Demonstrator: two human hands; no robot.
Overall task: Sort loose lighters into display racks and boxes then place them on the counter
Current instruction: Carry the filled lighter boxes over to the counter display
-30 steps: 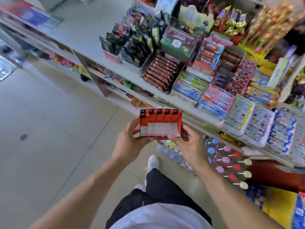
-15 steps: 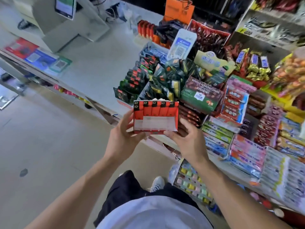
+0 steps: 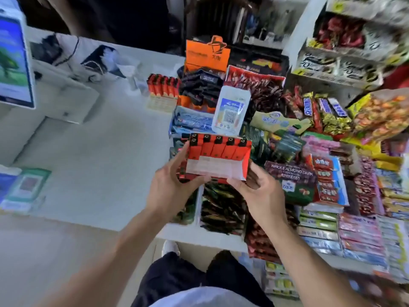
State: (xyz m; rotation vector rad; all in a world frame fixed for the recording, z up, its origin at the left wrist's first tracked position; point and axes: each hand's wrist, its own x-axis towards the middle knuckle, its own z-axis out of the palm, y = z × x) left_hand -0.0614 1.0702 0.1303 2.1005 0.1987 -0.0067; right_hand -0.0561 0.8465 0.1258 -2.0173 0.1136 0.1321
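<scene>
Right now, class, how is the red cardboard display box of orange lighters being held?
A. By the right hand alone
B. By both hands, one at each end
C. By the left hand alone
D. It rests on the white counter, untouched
B: the red cardboard display box of orange lighters is gripped by the left hand at one end and the right hand at the other, above the snack displays.

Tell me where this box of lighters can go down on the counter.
Bare counter lies left of the snack displays, between the white machine and the counter's front edge. Right of the lighter box, snack packs crowd every spot.
</scene>
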